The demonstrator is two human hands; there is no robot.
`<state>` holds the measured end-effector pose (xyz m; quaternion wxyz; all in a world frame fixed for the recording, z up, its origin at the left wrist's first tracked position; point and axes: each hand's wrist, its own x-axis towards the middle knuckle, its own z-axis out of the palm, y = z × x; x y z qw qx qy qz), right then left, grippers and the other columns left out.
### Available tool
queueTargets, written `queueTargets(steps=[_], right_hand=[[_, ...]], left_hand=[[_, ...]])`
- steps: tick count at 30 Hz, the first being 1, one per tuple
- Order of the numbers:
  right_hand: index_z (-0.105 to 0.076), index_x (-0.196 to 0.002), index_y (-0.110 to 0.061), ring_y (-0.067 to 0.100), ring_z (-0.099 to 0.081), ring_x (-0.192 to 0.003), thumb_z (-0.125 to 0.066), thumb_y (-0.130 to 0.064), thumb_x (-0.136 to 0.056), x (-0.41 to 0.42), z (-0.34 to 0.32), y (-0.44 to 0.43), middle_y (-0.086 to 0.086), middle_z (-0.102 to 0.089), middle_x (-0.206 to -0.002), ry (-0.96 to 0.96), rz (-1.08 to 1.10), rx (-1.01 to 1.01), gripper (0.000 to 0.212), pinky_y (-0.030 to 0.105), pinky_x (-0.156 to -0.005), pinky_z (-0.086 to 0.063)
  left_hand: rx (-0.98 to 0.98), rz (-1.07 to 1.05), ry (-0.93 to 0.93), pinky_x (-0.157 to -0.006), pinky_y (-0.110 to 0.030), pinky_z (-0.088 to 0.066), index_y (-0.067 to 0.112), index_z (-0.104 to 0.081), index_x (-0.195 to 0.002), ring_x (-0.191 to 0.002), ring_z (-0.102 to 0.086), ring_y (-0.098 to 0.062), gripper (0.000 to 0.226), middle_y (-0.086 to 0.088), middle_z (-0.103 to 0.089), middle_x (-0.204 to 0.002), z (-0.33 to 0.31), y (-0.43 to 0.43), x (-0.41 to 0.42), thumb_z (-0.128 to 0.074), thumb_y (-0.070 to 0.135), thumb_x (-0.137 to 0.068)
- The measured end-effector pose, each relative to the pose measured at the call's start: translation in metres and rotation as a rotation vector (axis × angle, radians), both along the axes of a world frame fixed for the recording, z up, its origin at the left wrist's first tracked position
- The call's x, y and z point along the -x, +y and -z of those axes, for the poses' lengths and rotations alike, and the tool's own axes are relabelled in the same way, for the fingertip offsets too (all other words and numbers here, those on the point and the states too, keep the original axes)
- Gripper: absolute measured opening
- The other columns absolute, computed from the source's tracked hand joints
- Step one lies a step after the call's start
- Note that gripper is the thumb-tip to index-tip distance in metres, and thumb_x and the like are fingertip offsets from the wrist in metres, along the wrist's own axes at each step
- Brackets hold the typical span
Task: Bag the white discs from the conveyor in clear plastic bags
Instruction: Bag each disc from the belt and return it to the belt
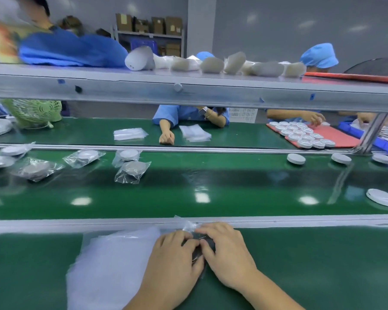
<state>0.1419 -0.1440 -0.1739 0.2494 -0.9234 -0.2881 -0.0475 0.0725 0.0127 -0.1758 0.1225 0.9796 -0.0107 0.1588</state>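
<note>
Left hand (175,250) and right hand (225,249) both pinch 1 clear bag (188,226) on the near table (323,265), disc (201,237) inside mostly hidden. Bag stack (112,256) just left. 4 loose white discs (381,197) on conveyor (188,193), right side.

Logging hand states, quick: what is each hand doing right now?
Left hand: closed, fingers curled on the clear plastic bag.
Right hand: closed, fingers curled on the same bag.

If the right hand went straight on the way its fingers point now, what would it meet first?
Probably the left hand: the right hand points up and left across the bag, and their fingertips nearly touch.
</note>
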Motion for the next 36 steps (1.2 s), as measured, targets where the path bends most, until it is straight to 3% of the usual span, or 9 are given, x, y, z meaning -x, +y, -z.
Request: queueTargets(steps=[8,11,15,19,24,27,31,34,36], right_hand=[[-0.067,-0.103,-0.049,-0.015,-0.05,-0.105,-0.069,-0.028,-0.095,0.001,-0.005,-0.001,-0.038,-0.062,-0.095,0.027,0.097,-0.188,0.023,0.017,-0.095,-0.043],[-0.067,-0.096,-0.045,-0.008,-0.066,-0.092,-0.069,-0.015,-0.097,0.001,-0.011,-0.004,-0.03,-0.072,-0.094,0.094,0.172,-0.521,0.03,0.008,-0.08,-0.048],[-0.069,-0.099,-0.044,0.003,-0.07,-0.081,-0.06,0.0,-0.099,0.006,-0.025,-0.014,-0.017,-0.073,-0.097,0.186,0.286,-0.972,0.045,0.014,-0.076,-0.052],[-0.073,-0.099,-0.041,0.011,-0.071,-0.079,-0.062,0.002,-0.098,0.013,-0.044,0.0,-0.006,-0.075,-0.1,0.41,0.109,-1.084,0.044,0.03,-0.076,-0.061],[-0.069,-0.11,-0.034,0.024,-0.076,-0.074,-0.066,-0.004,-0.096,0.018,-0.049,0.023,-0.008,-0.075,-0.098,0.582,0.086,-0.931,0.033,0.023,-0.057,-0.053],[-0.065,-0.109,-0.039,0.008,-0.072,-0.077,-0.073,-0.014,-0.092,0.027,-0.035,0.031,-0.012,-0.071,-0.103,0.525,0.058,-0.697,0.031,0.016,-0.065,-0.051],[-0.066,-0.111,-0.044,-0.004,-0.045,-0.116,-0.067,-0.044,-0.089,0.04,-0.009,0.026,-0.032,-0.054,-0.115,0.021,0.02,-0.228,0.023,0.022,-0.101,-0.036],[-0.069,-0.105,-0.043,-0.003,-0.043,-0.117,-0.063,-0.048,-0.087,0.043,-0.006,0.022,-0.035,-0.054,-0.112,-0.011,0.079,-0.325,0.02,0.027,-0.102,-0.036],[-0.068,-0.102,-0.044,-0.004,-0.044,-0.117,-0.069,-0.04,-0.089,0.041,-0.005,0.021,-0.036,-0.054,-0.11,0.015,0.082,-0.359,0.014,0.029,-0.105,-0.039]], left_hand=[[-0.023,0.02,-0.02,-0.113,-0.031,-0.026,0.045,-0.056,-0.131,-0.125,-0.045,-0.008,0.053,0.022,-0.051,-0.126,-0.004,0.002,0.003,-0.032,0.068,-0.09],[0.031,-0.022,-0.114,-0.119,-0.038,-0.023,0.047,-0.047,-0.136,-0.139,-0.033,-0.013,0.056,0.016,-0.041,-0.144,-0.017,0.002,0.004,-0.038,0.074,-0.088],[0.508,-0.094,-0.132,-0.119,-0.037,-0.027,0.059,-0.016,-0.147,-0.148,-0.018,-0.006,0.083,0.02,-0.015,-0.159,-0.046,0.012,0.005,-0.051,0.082,-0.075],[1.078,0.06,0.093,-0.097,-0.029,-0.05,0.055,-0.034,-0.144,-0.104,-0.067,-0.002,0.082,0.017,-0.07,-0.118,-0.065,0.024,0.008,-0.08,0.057,-0.076],[0.703,-0.134,0.023,-0.061,-0.025,-0.048,0.061,-0.049,-0.116,-0.059,-0.061,-0.002,0.043,0.016,-0.069,-0.08,-0.064,0.048,0.029,-0.075,0.053,-0.082],[0.317,-0.266,0.028,-0.069,-0.025,-0.048,0.058,-0.039,-0.132,-0.084,-0.061,0.003,0.055,0.031,-0.065,-0.096,-0.056,0.06,0.046,-0.068,0.055,-0.085],[0.02,-0.245,-0.111,-0.086,-0.038,-0.048,0.04,-0.055,-0.13,-0.116,-0.055,-0.022,0.059,0.011,-0.058,-0.127,-0.041,0.053,0.058,-0.072,0.035,-0.074],[-0.012,-0.094,-0.126,-0.094,-0.04,-0.044,0.04,-0.056,-0.125,-0.122,-0.053,-0.021,0.049,0.014,-0.057,-0.127,-0.032,0.038,0.061,-0.056,0.041,-0.076],[-0.063,-0.053,0.072,-0.117,-0.044,-0.022,0.047,-0.043,-0.141,-0.148,-0.029,-0.023,0.056,0.01,-0.042,-0.154,-0.022,0.031,0.061,-0.041,0.06,-0.086]])
